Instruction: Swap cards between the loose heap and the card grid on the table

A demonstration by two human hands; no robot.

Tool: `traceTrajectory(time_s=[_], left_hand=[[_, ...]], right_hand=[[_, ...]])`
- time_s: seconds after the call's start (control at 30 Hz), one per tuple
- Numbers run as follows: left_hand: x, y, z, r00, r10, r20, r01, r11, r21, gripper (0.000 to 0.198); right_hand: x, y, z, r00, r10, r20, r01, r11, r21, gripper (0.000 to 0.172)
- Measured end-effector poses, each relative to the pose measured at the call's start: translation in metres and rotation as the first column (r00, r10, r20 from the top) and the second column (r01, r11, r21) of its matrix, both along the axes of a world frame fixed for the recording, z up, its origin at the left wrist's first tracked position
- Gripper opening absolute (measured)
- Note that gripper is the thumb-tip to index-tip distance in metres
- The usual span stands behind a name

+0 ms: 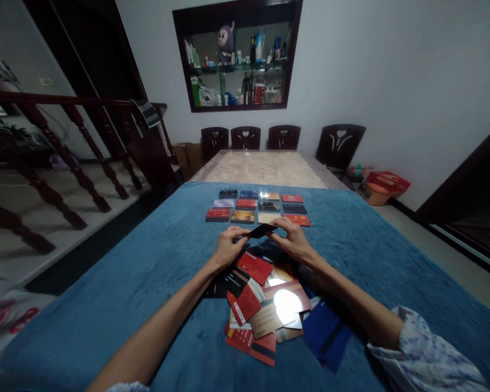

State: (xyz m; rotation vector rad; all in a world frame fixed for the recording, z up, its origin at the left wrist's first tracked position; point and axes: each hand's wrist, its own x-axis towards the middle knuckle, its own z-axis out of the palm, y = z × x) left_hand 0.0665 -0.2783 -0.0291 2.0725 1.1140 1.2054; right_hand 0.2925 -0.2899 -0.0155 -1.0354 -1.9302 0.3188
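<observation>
A black card [263, 230] is held between my two hands, above the blue cloth. My left hand [230, 246] pinches its left end, and my right hand [293, 239] grips its right end. Just beyond them, several small stacks of cards [246, 204] lie in three rows, among them red, black, gold and dark blue ones. Nearer to me, below my hands, a loose heap of overlapping cards [244, 302] is spread out. A bright glare sits on a tan card [269, 317] there, and blue cards [326, 333] lie at the heap's right side.
The blue cloth [147, 256] covers the near part of a long table, whose bare stone top [265, 166] shows at the far end. Dark chairs [340, 146] stand around that end. A wooden railing [77, 177] runs along the left, and a plastic bag [14, 326] is at the lower left.
</observation>
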Motion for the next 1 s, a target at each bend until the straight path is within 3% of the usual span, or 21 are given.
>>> traceTrajectory(time_s=[0.13,0.3,0.57,0.73,1.0], left_hand=[[-0.001,-0.001,-0.001,1.0,0.009,-0.03,-0.008,1.0,0.029,0.022],[-0.003,-0.006,0.006,0.999,0.025,-0.04,-0.022,0.996,0.083,0.024],[-0.003,-0.012,0.011,0.998,0.047,-0.051,-0.031,0.96,0.28,0.023],[0.001,-0.014,0.008,0.989,0.012,-0.149,0.031,0.959,0.283,0.027],[-0.004,-0.008,0.005,0.982,0.049,-0.181,0.009,0.952,0.308,0.026]], right_hand=[[0.0,-0.002,0.001,0.997,-0.011,0.082,0.007,0.999,0.047,0.012],[0.0,-0.003,0.003,0.942,-0.163,0.293,0.098,0.97,0.224,0.016],[-0.003,-0.005,0.008,0.835,-0.218,0.506,0.045,0.942,0.332,0.024],[-0.008,-0.009,0.009,0.797,-0.199,0.57,-0.019,0.935,0.354,0.025],[-0.005,-0.003,-0.001,0.81,-0.229,0.541,-0.008,0.916,0.401,0.02]])
